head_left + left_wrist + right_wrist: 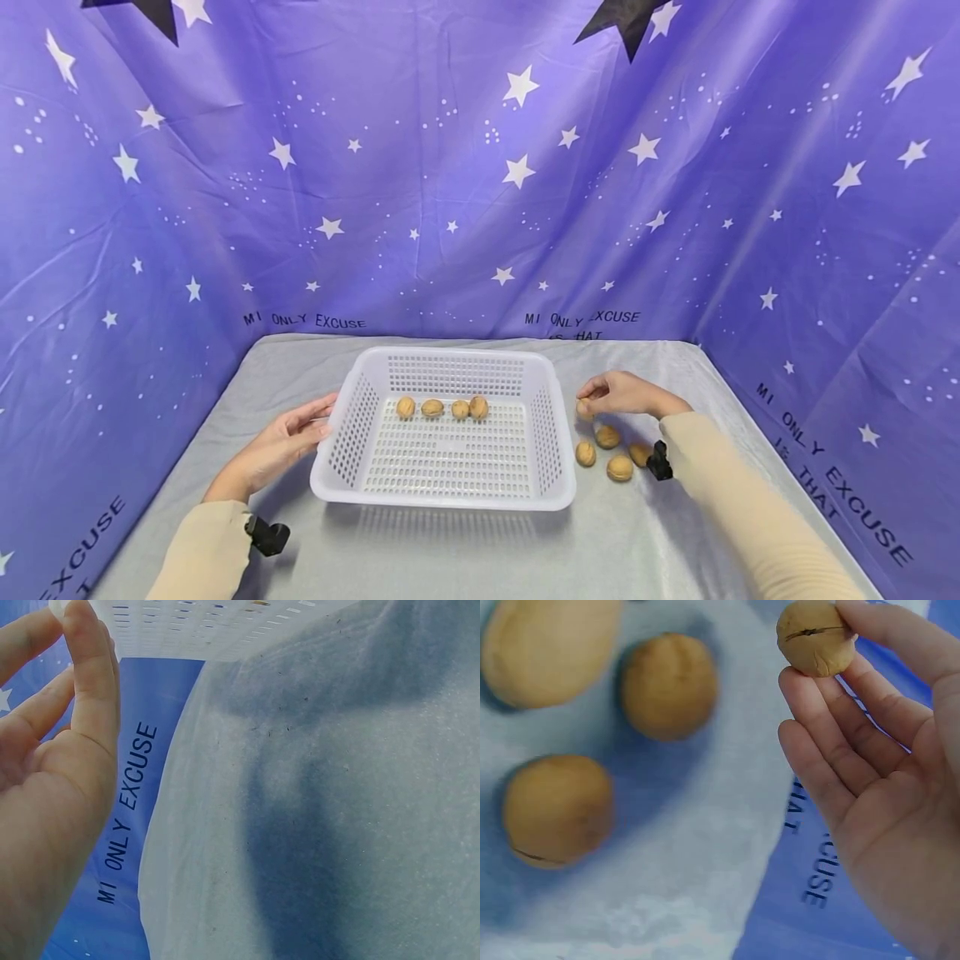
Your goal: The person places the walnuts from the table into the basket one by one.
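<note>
A white plastic basket (pixel 442 503) with slotted walls stands on the cloth, with several walnuts (pixel 432 407) in a row towards its back wall. My left hand (pixel 281 442) holds the basket's left rim between thumb and fingers; the left wrist view shows that hand (pixel 67 750) at the basket's edge (pixel 172 630). To the right of the basket, my right hand (pixel 617 393) pinches a walnut (pixel 816 637) between thumb and fingertips, above the cloth. A dark crack line shows on this walnut's shell. Several loose walnuts (pixel 619 467) lie just below the right hand.
A grey cloth (pixel 420 558) covers the table. Purple star-printed curtains (pixel 420 208) hang behind it and along both sides. A black wrist device (pixel 267 535) sits on the left sleeve, and another (pixel 659 461) on the right sleeve overlaps one loose walnut.
</note>
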`<state>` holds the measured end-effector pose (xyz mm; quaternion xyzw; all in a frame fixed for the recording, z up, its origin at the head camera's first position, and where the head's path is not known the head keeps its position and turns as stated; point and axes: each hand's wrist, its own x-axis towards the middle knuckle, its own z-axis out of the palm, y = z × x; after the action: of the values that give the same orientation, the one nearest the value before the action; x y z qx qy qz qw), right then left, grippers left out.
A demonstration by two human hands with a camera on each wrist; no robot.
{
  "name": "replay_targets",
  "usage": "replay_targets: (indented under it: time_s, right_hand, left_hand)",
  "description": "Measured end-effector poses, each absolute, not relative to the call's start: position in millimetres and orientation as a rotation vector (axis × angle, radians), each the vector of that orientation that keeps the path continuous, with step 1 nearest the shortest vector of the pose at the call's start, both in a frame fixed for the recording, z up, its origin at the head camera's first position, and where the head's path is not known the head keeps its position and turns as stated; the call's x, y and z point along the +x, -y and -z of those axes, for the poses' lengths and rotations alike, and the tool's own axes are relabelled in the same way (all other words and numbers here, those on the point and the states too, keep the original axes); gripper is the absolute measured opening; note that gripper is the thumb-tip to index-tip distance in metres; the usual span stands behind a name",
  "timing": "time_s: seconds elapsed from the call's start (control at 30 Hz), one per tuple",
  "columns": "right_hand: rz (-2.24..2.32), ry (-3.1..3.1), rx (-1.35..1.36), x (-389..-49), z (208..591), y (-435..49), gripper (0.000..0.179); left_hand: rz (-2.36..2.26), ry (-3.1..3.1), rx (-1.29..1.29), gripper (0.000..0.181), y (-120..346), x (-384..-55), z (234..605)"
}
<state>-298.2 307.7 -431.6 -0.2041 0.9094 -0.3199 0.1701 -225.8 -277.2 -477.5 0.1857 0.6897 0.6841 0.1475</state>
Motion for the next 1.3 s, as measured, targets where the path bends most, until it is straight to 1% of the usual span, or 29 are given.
replay_targets:
  time_s: [0.13,0.33,0.57,0.73,1.0,1.3]
  right_hand:
    - [0.92,-2.612,-0.605,-298.3,414.1,-308.0,0.042]
    - [0.98,-2.627,-0.661,-299.6,388.7,-304.9,0.04]
    - [0.932,-2.684,-0.672,-306.5,370.3,-287.1,0.04]
    - [0.88,-2.687,-0.683,-309.7,361.5,-263.8,0.046]
    - [0.844,-2.627,-0.818,-315.2,358.4,-212.8,0.043]
    - [0.819,-2.502,-0.924,-315.5,376.1,-146.1,0.039]
  left_hand:
    - [-1.973,-1.986,0.531,0.06,277.1,-225.5,477.3]
    - [-1.964,-1.998,0.53,0.059,277.2,-224.7,477.5]
    - [-1.965,-2.0,0.523,0.06,276.8,-223.6,476.5]
    - [-1.965,-2.0,0.522,0.059,275.8,-223.2,475.2]
    - [-1.968,-1.998,0.507,0.06,276.2,-223.6,475.4]
    - [-1.961,-1.995,0.51,0.06,276.4,-224.2,475.4]
